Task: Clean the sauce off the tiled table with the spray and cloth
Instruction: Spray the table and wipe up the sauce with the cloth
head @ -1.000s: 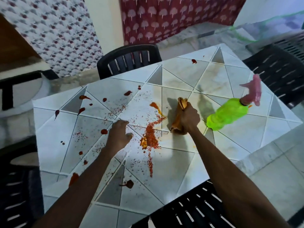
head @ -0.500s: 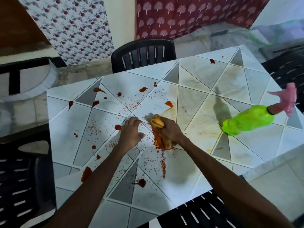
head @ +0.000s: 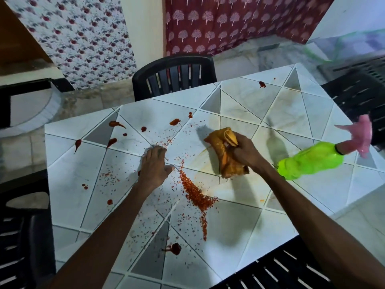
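Now, from the head view, the right hand [head: 245, 152] has its fingers curled tight round a bunched, orange-stained cloth [head: 223, 155] and holds it down on the tiled table [head: 312, 113], a little right of the table's middle. The left hand [head: 155, 165] lies palm down on the tiles to the left of the cloth, apart from it, fingers fairly straight and holding nothing. Between the two hands and toward the near edge runs a thick streak of red sauce flakes [head: 196, 195], with finer specks scattered around it. Darker sauce blobs [head: 113, 140] dot the left part of the table, one more blob [head: 175, 248] sits near the front edge, and a small one [head: 262, 84] lies toward the far side. A faint yellowish smear shows on the tiles around the cloth. The green spray bottle [head: 310, 161] lies on its side on the table just beside the right wrist, its pink trigger head [head: 360, 135], somewhat blurred, toward the right edge. A black plastic chair [head: 175, 77] stands at the far side of the table, with a maroon patterned curtain [head: 229, 21] behind.
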`<state>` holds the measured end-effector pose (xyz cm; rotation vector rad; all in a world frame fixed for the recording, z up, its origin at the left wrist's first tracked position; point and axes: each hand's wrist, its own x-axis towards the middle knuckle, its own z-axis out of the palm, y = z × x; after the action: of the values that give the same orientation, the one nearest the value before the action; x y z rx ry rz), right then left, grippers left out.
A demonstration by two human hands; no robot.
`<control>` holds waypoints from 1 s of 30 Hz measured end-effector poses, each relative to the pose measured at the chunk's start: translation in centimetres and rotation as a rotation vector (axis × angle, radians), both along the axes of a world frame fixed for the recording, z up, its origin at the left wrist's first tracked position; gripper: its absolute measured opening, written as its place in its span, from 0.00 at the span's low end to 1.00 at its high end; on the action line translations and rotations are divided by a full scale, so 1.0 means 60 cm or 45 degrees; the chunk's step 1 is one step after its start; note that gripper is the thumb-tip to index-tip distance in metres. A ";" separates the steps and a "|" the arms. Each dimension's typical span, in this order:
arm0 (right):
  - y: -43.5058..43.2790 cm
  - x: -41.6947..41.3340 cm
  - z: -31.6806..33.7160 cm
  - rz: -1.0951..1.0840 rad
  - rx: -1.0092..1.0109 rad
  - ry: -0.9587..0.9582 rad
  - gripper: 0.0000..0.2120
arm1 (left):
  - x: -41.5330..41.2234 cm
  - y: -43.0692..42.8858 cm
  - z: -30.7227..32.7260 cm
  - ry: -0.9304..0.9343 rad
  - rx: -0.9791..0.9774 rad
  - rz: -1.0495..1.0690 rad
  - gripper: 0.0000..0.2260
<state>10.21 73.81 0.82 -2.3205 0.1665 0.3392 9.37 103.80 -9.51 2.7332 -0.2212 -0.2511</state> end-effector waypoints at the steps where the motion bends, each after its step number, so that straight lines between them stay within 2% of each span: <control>1: -0.014 0.017 -0.001 -0.031 -0.005 -0.007 0.22 | 0.006 0.000 0.000 0.001 0.008 -0.001 0.31; 4: -0.037 0.070 -0.022 -0.114 -0.089 0.003 0.20 | 0.017 0.001 -0.001 0.001 0.044 -0.013 0.31; 7: -0.023 0.103 -0.043 -0.149 -0.170 0.084 0.24 | 0.019 0.000 -0.003 -0.010 0.069 -0.012 0.31; 10: 0.031 0.106 -0.059 -0.149 -0.117 0.139 0.27 | 0.019 0.002 -0.001 -0.029 0.005 0.001 0.29; 12: 0.080 0.091 -0.069 -0.042 -0.079 0.162 0.28 | 0.018 0.008 0.001 -0.050 -0.053 0.027 0.27; 15: 0.147 0.055 -0.087 0.166 -0.054 0.185 0.23 | 0.020 0.025 0.004 -0.108 -0.107 0.042 0.23; 22: 0.206 -0.017 -0.101 0.423 0.006 0.167 0.20 | 0.040 0.067 0.015 -0.129 -0.039 0.127 0.22; 27: 0.169 -0.005 -0.074 0.332 -0.007 0.100 0.24 | 0.057 0.082 0.013 -0.116 0.024 0.154 0.25; 30: 0.119 0.044 -0.048 0.227 -0.049 0.004 0.23 | 0.063 0.085 0.007 -0.091 0.019 0.162 0.25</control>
<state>12.86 80.97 -2.05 -2.3788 -0.0327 0.4322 13.16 108.90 -9.11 2.7599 -0.0647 -0.1200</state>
